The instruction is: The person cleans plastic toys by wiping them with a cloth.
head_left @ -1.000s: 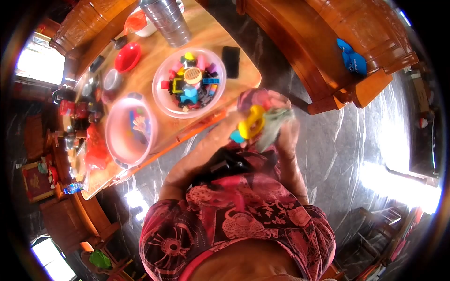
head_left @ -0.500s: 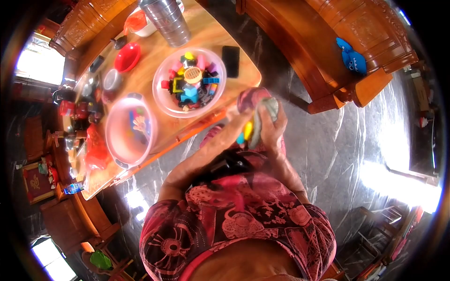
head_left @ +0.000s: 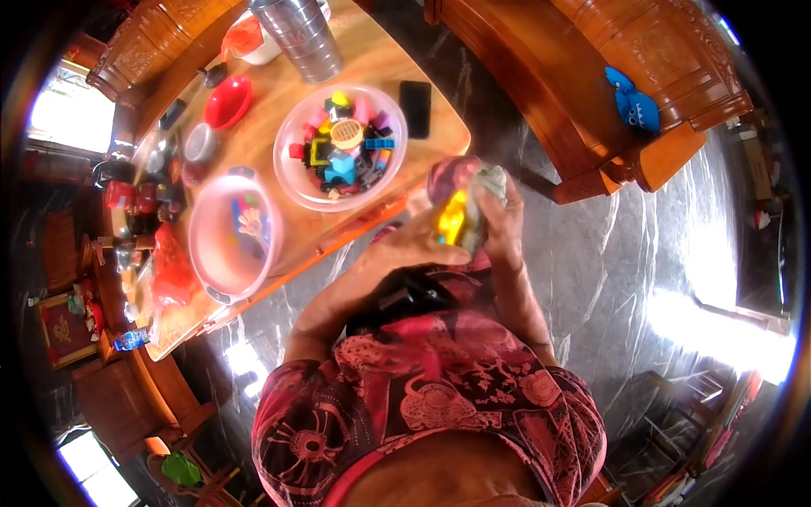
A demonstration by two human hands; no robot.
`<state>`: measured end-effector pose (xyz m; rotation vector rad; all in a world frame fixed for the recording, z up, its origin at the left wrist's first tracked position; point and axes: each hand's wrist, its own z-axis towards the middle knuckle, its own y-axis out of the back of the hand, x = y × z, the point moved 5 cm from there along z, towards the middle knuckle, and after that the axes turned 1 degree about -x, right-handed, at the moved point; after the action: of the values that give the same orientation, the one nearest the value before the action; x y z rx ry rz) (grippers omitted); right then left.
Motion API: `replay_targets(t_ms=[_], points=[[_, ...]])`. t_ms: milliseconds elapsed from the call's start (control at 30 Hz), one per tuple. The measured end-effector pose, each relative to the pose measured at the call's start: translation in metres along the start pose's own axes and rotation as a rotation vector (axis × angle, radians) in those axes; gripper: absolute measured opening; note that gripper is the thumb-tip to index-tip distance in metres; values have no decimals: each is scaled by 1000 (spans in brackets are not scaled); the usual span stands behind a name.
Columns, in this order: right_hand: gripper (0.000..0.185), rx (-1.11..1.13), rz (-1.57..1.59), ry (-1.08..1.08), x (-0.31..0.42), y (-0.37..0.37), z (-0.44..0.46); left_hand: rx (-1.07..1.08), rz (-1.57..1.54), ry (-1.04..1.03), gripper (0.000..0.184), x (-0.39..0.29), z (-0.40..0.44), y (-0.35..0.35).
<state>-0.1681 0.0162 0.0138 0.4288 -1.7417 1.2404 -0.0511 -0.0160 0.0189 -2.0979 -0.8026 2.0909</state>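
Over my lap, my left hand [head_left: 411, 242] is closed around a small yellow toy piece [head_left: 452, 216] with a bit of light blue at its lower end. Its exact kind is too blurred to tell. My right hand [head_left: 502, 221] grips a pale grey-green cloth [head_left: 490, 182] and presses it against the toy's right side. A pink basin [head_left: 283, 160] full of colourful toy blocks stands on the table beyond my hands. To its left is a second pink basin [head_left: 199, 232] with a few toy pieces at the bottom.
The wooden table [head_left: 372, 51] also bears a black phone [head_left: 415, 110], a metal canister [head_left: 300, 38], a red bowl [head_left: 229, 102] and a red plastic bag [head_left: 171, 270]. A carved wooden bench [head_left: 541, 93] stands to the right, with a blue toy [head_left: 635, 110] on it.
The yellow toy piece has turned in my left hand and shows more of its face, with less light blue visible. My left hand has shifted lower on it, and the cloth has moved along its side.
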Motion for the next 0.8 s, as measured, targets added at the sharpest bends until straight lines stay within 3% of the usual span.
replay_targets(t_ms=[67,133,167,233,267,367,500,567,800], points=[[34,66,-50,-3,2,-3,-5,-101,-32,30,78,2,-2,3],[40,131,-184,25,4,-6,-8,-192,302,19,80,-3,-3,8],[46,174,-283,43,8,-7,-7,-193,302,19,80,-5,-1,8],[49,221,-307,53,14,-12,-10,-172,665,-250,73,-22,0,-1],[51,266,-332,66,17,-15,-12,-172,664,-249,73,-23,-1,-2],[54,312,-582,176,23,-18,-10,-315,1156,-207,81,-27,-6,-7],[50,274,-642,251,24,-18,-9,-285,1177,-152,82,-24,-7,-9],[39,206,-732,294,26,-17,-8,-306,1115,-51,89,-17,-7,-4],[24,-79,-660,190,22,3,-2,-242,1101,-103,85,-19,-7,-2]])
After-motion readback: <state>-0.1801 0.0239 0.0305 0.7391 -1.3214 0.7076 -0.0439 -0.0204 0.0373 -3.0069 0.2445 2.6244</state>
